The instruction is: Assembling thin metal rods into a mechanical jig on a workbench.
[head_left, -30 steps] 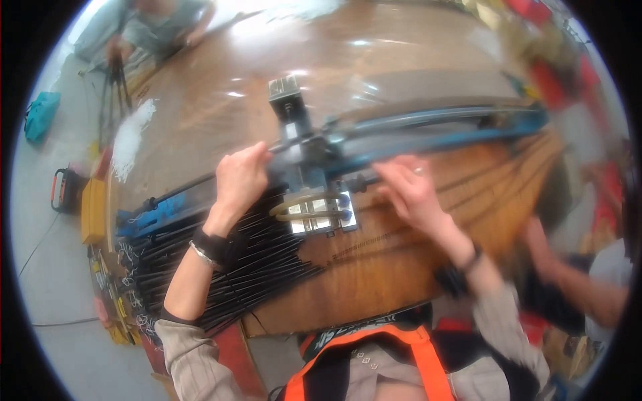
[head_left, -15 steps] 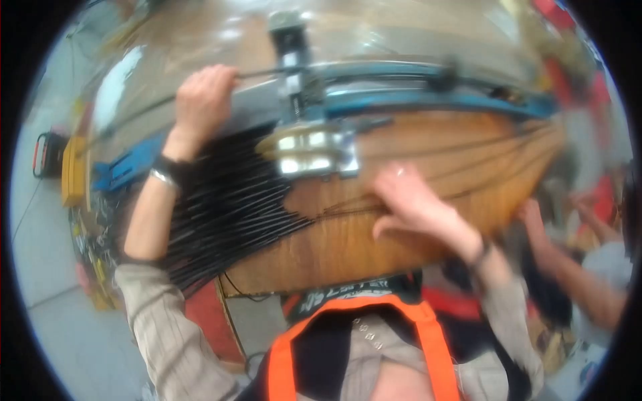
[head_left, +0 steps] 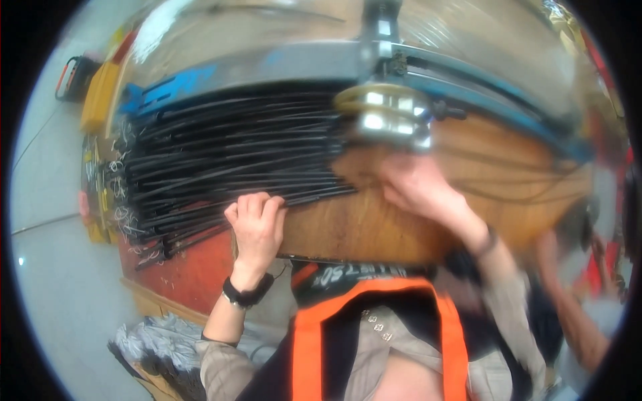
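Long black cables (head_left: 234,150) lie side by side across the left of the wooden tabletop (head_left: 334,230), with white ties at their left ends. My left hand (head_left: 257,220) is at the near side of this bundle, its fingers curled down over the nearest cables; what the fingertips grip is hidden. Right of the bundle, my right hand (head_left: 420,184) is smeared by motion, just in front of a shiny metal device (head_left: 388,117) with a yellow ring. Its fingers do not show clearly. Thin dark cables (head_left: 521,190) run rightward over the wood.
A blue and grey rail (head_left: 294,63) curves along the table's far side, with clear plastic sheeting (head_left: 267,23) beyond. A yellow box (head_left: 100,97) stands at far left. Red board (head_left: 177,277) shows below the cables. Another person's arm (head_left: 568,307) is blurred at right.
The view has swung, so the bench appears shifted. My left hand has come from the far rail to the near edge of the cables. My right hand has moved closer to the metal device.
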The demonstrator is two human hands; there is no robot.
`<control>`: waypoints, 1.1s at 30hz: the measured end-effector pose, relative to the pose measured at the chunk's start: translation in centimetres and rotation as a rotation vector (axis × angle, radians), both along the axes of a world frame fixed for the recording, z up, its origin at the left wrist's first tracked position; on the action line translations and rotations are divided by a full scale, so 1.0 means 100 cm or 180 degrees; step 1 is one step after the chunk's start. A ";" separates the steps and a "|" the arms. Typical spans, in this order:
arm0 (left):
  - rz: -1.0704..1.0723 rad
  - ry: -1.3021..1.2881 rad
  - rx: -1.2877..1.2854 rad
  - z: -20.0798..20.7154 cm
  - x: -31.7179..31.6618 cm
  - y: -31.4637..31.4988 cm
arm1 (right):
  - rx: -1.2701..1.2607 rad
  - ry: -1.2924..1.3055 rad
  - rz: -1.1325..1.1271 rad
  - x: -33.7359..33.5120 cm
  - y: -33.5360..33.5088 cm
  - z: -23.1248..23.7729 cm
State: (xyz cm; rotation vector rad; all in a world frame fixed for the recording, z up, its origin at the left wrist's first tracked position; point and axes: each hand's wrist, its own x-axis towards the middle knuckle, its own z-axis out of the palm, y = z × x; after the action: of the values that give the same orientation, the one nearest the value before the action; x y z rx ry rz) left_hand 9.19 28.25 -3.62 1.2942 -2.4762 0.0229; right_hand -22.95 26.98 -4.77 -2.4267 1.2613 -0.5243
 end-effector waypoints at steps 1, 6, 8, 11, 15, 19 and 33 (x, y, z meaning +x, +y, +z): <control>0.0117 0.0028 -0.0123 -0.004 0.003 0.000 | -0.0004 0.0021 0.0010 0.005 0.005 0.002; -0.0285 0.0267 -0.0106 -0.004 0.003 -0.009 | 0.0496 -0.0101 -0.0230 0.030 0.020 0.002; -0.0519 0.0293 0.0191 0.001 -0.005 -0.012 | 0.0726 -0.0372 -0.0196 0.031 0.022 -0.001; -0.0711 0.0345 0.0385 0.012 -0.025 -0.010 | 0.0507 -0.1008 -0.0192 0.030 0.027 0.004; -0.0708 0.0422 0.0443 0.012 -0.042 -0.003 | 0.0591 -0.1434 -0.0022 0.035 0.028 0.002; -0.0886 0.0493 0.0549 0.017 -0.058 0.005 | 0.0486 -0.1122 -0.0046 0.025 0.041 0.007; -0.1559 -0.0546 -0.0304 0.154 -0.115 -0.091 | -0.1760 -0.0336 -0.1972 -0.099 0.034 0.003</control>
State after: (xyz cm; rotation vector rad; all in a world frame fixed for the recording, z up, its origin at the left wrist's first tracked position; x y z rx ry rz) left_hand -2.32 19.15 11.75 0.6449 -2.8328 0.1340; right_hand -32.84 30.41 -4.42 -2.3114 2.0380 -1.2984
